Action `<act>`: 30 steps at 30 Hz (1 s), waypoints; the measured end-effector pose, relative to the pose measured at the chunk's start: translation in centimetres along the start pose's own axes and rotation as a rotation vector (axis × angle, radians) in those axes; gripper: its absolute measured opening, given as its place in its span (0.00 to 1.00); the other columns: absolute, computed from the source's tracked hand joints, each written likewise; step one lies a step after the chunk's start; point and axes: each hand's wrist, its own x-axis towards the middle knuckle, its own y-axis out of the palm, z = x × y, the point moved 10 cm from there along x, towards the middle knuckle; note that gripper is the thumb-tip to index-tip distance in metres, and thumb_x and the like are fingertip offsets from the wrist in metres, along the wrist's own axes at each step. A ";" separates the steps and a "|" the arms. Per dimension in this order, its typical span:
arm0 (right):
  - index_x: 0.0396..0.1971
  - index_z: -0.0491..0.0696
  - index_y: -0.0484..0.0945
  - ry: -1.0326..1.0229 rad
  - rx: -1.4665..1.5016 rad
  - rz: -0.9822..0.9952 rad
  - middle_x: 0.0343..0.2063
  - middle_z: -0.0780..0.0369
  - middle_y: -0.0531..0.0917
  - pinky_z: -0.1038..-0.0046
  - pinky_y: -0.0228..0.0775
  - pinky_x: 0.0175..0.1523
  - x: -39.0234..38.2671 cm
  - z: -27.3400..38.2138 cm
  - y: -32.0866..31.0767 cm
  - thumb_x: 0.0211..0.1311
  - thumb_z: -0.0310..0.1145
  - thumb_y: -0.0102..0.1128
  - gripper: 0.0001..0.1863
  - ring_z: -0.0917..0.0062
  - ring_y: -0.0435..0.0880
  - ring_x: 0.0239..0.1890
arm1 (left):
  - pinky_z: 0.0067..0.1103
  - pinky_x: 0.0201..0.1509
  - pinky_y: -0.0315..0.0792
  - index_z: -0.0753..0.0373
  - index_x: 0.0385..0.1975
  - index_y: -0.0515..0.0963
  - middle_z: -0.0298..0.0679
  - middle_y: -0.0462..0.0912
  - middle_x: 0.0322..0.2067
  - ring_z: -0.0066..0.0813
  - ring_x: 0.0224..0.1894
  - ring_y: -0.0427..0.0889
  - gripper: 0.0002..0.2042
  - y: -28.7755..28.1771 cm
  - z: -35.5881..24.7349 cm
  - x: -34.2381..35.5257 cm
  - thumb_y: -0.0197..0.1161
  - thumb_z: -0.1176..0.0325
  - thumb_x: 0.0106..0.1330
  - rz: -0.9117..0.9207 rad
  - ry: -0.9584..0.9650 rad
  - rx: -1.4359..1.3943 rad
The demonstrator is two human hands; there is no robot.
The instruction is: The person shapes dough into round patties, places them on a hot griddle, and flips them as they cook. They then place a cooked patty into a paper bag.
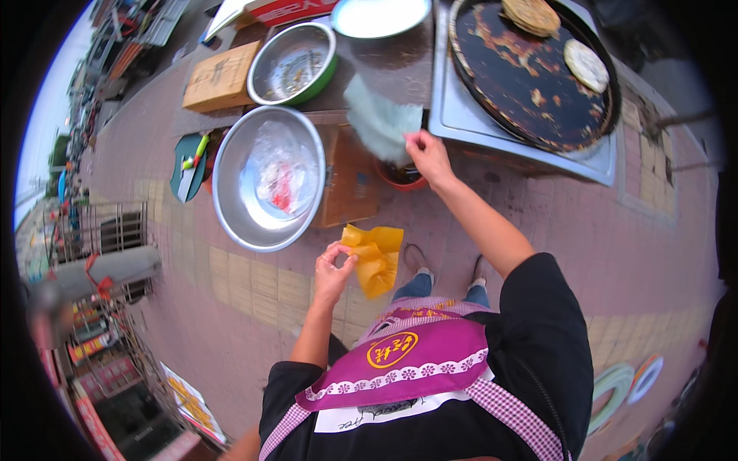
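Observation:
My left hand [332, 270] pinches a crumpled, translucent yellow bag [374, 257] that hangs just in front of my apron. My right hand [430, 157] stretches forward to the front edge of the griddle stand. Between its fingertips is a corner of a thin grey-green cloth [377, 121], smeared by motion and spread out to the left. Below the cloth, a reddish bucket [401, 175] is partly hidden. To the left of both hands stands a wide metal basin [231, 201] with clear plastic and something red and white inside.
A round black griddle [523, 84] at the right bears a stack of browned flatbreads [532, 15] and a paler flatbread [586, 66]. Further left are a green-sided bowl [314, 92], a cardboard box [219, 77] and a knife [187, 180]. A white dish [380, 17] sits at the back.

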 end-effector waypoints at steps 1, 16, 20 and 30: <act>0.30 0.46 0.78 0.225 0.376 0.166 0.25 0.70 0.78 0.81 0.63 0.36 -3.4 -2.8 -0.1 0.61 0.32 0.59 0.05 0.87 0.70 0.30 | 0.20 0.54 0.66 0.67 0.29 0.76 0.38 0.79 0.41 0.26 0.47 0.75 0.05 0.7 -0.4 0.1 0.65 0.79 0.54 0.037 -0.009 -0.027; 0.46 0.48 0.76 1.048 0.819 -0.675 0.37 0.63 0.81 0.65 0.75 0.41 -19.6 -47.9 -14.7 0.59 0.29 0.55 0.14 0.72 0.81 0.39 | 0.18 0.50 0.67 0.65 0.29 0.75 0.33 0.78 0.39 0.21 0.45 0.75 0.04 18.7 1.8 4.7 0.62 0.80 0.57 0.452 -0.158 0.147; 0.41 0.55 0.77 1.013 0.954 -0.818 0.36 0.70 0.80 0.71 0.65 0.34 -17.0 -54.6 -14.3 0.57 0.29 0.57 0.12 0.80 0.74 0.37 | 0.18 0.52 0.67 0.65 0.30 0.75 0.35 0.78 0.41 0.23 0.46 0.74 0.05 21.6 4.7 5.5 0.62 0.82 0.57 0.492 -0.190 0.198; 0.44 0.60 0.75 0.793 1.389 -0.978 0.40 0.76 0.76 0.66 0.60 0.44 -3.0 -56.9 -13.6 0.65 0.35 0.48 0.10 0.82 0.70 0.41 | 0.22 0.57 0.65 0.65 0.32 0.76 0.39 0.77 0.45 0.28 0.50 0.74 0.07 21.4 9.8 7.8 0.62 0.84 0.56 0.451 -0.268 0.284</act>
